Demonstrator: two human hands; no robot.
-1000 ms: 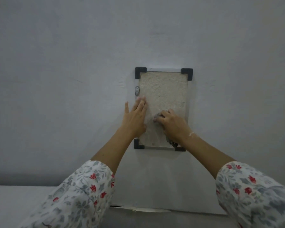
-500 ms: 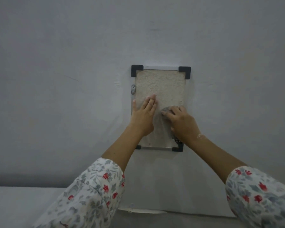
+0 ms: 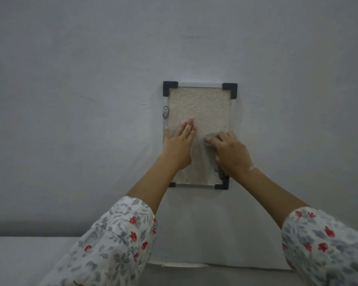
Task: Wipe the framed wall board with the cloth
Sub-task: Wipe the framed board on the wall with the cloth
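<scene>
While the right hand (image 3: 232, 152) clenches the cloth (image 3: 210, 142) against the framed wall board (image 3: 198, 109) and the left hand (image 3: 179, 144) presses flat beside that grip, hard rubbing could shift the board on its side clip (image 3: 165, 114).

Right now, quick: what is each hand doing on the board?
Left hand: open, fingers straight, pressed flat on the framed wall board.
Right hand: closed, fingers curled round the grey cloth, against the board.
</scene>
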